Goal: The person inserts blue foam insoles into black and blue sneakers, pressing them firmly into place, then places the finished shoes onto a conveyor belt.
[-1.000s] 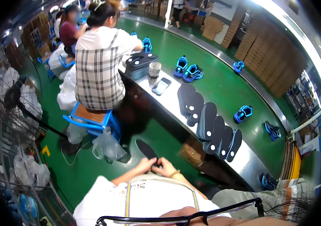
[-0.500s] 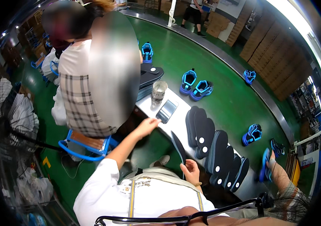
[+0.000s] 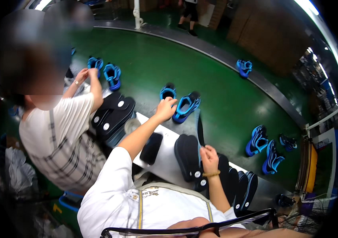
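Note:
My left hand (image 3: 166, 109) reaches over the white table (image 3: 168, 134) to a black-and-blue shoe (image 3: 168, 92). Its bent fingers are apart at the shoe's near side, covering part of it; a firm hold is not visible. Just right of it stands the matching shoe (image 3: 186, 107), its opening facing up. Between the fingers of my right hand (image 3: 209, 159) is a thin insole (image 3: 200, 129), black on one face and blue-grey on the other. It stands on edge, its far end close to the second shoe. Stacked black insoles (image 3: 186, 152) lie beside that hand.
A dark phone (image 3: 152, 148) and a clear cup (image 3: 132, 125) stand on the table's left part. More insoles (image 3: 250, 189) lie at right. At left a seated co-worker (image 3: 62, 131) handles another shoe (image 3: 94, 62). Further shoes (image 3: 257, 140) stand on the green surface (image 3: 216, 87).
The view has shifted. My left hand has moved from beside the phone out to the shoe. My right hand has raised the insole forward, toward the pair of shoes.

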Demonstrator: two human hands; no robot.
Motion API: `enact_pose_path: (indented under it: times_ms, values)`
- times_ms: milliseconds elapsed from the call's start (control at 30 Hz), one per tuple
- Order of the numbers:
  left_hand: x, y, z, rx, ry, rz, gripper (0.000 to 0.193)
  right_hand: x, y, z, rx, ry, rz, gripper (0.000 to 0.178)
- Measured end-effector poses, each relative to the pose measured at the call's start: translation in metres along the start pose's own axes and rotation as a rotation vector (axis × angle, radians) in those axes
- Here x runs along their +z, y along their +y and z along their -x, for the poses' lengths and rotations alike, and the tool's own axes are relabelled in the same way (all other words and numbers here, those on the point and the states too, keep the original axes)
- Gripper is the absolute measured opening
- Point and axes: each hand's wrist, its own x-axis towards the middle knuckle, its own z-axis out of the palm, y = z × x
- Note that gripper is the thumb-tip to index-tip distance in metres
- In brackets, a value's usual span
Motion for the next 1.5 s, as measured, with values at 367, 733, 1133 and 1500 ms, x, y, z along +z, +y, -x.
enact_pose_path:
  times_ms: [367, 733, 1133, 1500]
  values:
    - [0.088, -0.01, -0.119, 0.294, -0.489, -0.185, 0.063, -0.044, 0.044, -0.049, 0.466, 0.228, 0.23, 0.014]
    - [0.144, 0.017, -0.094, -0.039, -0.382, 0.415, 0.044, -0.06, 0.028, -0.175, 0.959, -0.272, -0.53, 0.015]
    - [0.163, 0.005, -0.097, -0.229, -0.671, 0.696, 0.044, 0.028, 0.109, -0.16, -0.04, -0.636, 0.544, 0.015]
    - [0.148, 0.017, -0.087, -0.204, -0.668, 0.673, 0.042, 0.031, 0.125, -0.154, 0.024, -0.628, 0.644, 0.016]
